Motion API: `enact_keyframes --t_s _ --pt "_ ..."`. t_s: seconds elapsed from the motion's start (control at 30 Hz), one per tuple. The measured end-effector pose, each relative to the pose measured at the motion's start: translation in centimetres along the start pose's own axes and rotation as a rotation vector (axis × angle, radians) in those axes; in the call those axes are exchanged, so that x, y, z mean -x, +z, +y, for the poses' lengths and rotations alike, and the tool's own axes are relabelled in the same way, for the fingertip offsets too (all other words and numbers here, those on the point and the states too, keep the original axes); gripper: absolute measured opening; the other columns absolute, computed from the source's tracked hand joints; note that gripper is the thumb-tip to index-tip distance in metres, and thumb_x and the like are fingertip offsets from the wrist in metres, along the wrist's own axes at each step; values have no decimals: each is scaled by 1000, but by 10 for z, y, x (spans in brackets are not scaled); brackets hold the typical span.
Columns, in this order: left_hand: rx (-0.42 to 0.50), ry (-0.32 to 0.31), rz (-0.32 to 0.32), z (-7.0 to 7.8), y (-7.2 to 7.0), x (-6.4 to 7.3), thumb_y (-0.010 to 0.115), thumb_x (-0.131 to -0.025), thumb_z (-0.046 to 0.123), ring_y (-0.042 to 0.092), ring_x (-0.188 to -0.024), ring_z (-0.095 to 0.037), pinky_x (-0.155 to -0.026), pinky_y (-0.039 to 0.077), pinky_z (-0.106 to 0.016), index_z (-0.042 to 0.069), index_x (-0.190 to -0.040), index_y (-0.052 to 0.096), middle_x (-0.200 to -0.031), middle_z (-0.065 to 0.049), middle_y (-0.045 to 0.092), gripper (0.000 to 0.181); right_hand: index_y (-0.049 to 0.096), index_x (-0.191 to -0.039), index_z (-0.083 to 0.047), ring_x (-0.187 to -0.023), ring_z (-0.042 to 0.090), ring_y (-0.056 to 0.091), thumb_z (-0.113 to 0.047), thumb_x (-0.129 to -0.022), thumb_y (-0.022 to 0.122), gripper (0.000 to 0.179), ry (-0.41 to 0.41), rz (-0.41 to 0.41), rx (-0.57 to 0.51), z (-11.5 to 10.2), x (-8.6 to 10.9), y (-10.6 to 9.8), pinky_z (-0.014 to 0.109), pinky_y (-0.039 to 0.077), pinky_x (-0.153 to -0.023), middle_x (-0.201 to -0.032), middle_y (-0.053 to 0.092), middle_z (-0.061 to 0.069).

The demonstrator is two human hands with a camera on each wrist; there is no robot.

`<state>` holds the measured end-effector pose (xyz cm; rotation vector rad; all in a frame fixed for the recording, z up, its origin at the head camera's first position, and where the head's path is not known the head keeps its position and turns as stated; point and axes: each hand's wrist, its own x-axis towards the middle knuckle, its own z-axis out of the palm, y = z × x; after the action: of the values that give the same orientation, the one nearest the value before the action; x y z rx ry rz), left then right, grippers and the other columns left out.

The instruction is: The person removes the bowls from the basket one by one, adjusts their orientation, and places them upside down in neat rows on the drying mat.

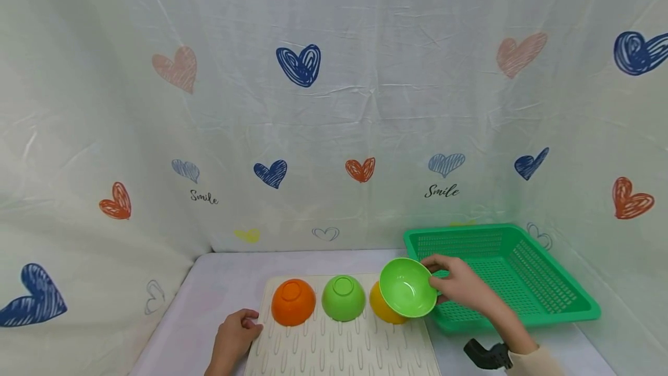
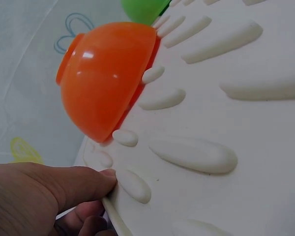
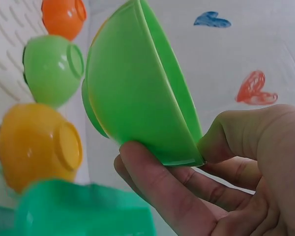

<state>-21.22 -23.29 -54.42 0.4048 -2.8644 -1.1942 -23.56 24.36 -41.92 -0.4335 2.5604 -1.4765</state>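
Observation:
My right hand point(image 1: 461, 288) pinches the rim of a light green bowl point(image 1: 406, 286), thumb at the rim and fingers along its outside. This bowl is tilted with its open side towards me, and in the head view it overlaps a yellow bowl point(image 3: 39, 147) that stands upside down. Beside that, a second green bowl point(image 1: 343, 299) and an orange bowl point(image 2: 108, 78) also rest upside down in a row on the white ridged mat point(image 1: 323, 355). At the mat's left edge my left hand point(image 1: 233, 335) grips the border, thumb on top and fingers curled below.
A green plastic basket point(image 1: 569, 309) with perforated walls stands at the right, partly behind my right forearm. The white table point(image 1: 182, 329) runs back to a hanging sheet point(image 1: 334, 126) printed with hearts. A black strap mount point(image 1: 487, 355) sits on my right wrist.

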Motion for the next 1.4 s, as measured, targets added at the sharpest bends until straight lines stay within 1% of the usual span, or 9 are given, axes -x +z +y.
enact_keyframes --t_s 0.17,0.43,0.63,0.73,0.87,0.97,1.13,1.27,1.4 --pt "-2 -10 1 0 1 0 73 -77 13 49 -61 -14 -56 39 -26 1 -99 67 -70 0 57 26 57 -124 1 -80 23 71 -4 -91 54 33 -21 -18 -41 -1 4 22 39 59 -56 -114 59 24" --pt "-48 -15 20 0 3 3 73 -78 15 49 -63 -14 -57 37 -26 3 -102 67 -72 1 57 27 55 -125 3 -86 26 70 -3 -89 56 36 -22 -59 -202 2 8 65 39 60 -59 -114 59 23" --pt "-53 11 43 -1 5 3 72 -78 15 50 -64 -14 -58 38 -27 2 -104 68 -74 1 59 29 55 -125 3 -86 23 70 -6 -90 56 36 0 -95 -275 5 10 91 40 60 -60 -111 61 18" --pt "19 -25 45 -1 6 4 72 -79 16 53 -66 -14 -60 42 -27 1 -106 68 -77 -1 61 31 55 -125 3 -84 22 70 -6 -90 56 35 -3 -103 -287 6 11 100 40 60 -60 -110 61 17" --pt "121 -61 90 3 5 8 71 -83 19 62 -74 -16 -66 51 -31 0 -111 67 -85 -5 67 34 55 -125 3 -83 23 70 -3 -89 55 36 -13 -115 -325 7 13 109 40 60 -60 -109 60 17" --pt "185 -62 151 13 4 17 70 -85 24 67 -82 -21 -72 55 -34 1 -114 66 -94 -10 69 37 55 -126 4 -83 23 70 -3 -89 56 38 -15 -109 -359 6 14 114 40 60 -60 -110 60 17" --pt "341 -116 208 39 5 35 71 -84 45 66 -97 -30 -76 58 -35 3 -122 63 -113 -20 65 58 55 -126 2 -80 22 70 -3 -89 56 37 -11 -105 -378 8 12 124 40 60 -59 -109 60 16" --pt "490 -142 156 61 10 48 68 -83 55 66 -102 -28 -73 59 -33 3 -128 58 -121 -21 61 69 56 -124 2 -78 21 71 -4 -89 56 36 2 -117 -390 5 11 130 41 60 -59 -108 62 15" --pt "634 -155 -1 79 20 61 63 -84 60 69 -92 -24 -70 60 -34 -3 -131 53 -117 -23 63 80 57 -124 1 -78 22 71 -6 -89 57 35 14 -117 -398 2 11 133 41 60 -59 -109 62 15"
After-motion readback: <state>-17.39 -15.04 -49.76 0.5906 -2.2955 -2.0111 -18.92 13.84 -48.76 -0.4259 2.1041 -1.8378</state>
